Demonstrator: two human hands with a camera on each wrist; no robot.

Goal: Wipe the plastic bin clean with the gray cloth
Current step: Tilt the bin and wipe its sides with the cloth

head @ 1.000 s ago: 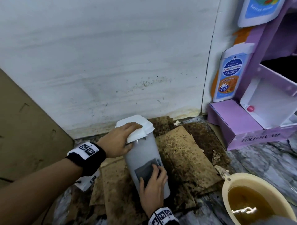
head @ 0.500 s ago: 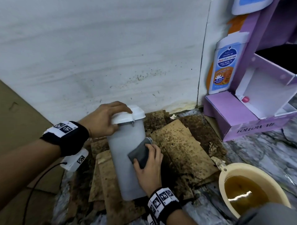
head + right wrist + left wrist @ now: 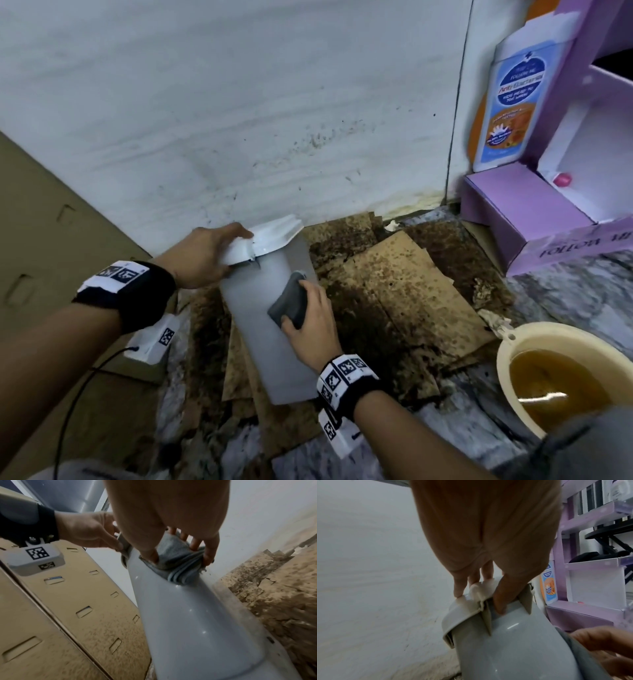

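A tall grey plastic bin [image 3: 270,342] with a white lid [image 3: 270,240] stands tilted on stained cardboard near the wall. My left hand [image 3: 205,255] grips the lid's rim, fingers over the top and thumb [image 3: 500,601] under the edge. My right hand [image 3: 311,322] presses a folded gray cloth [image 3: 289,303] against the bin's upper side. In the right wrist view the thumb and fingers pinch the cloth [image 3: 173,562] flat on the bin's wall [image 3: 188,622]. The bin's body [image 3: 513,649] fills the lower left wrist view.
Stained, damp cardboard sheets [image 3: 394,291] cover the floor beside the bin. A cream basin [image 3: 507,349] of brown water sits at the lower right. A purple display stand [image 3: 520,205] with a lotion bottle [image 3: 510,109] stands at the right. A brown cardboard panel [image 3: 41,222] leans on the left.
The bin was turned and tilted with its top nearer the wall. My right hand slid the cloth from the lower front up to the bin's upper side. My left hand shifted its hold on the lid.
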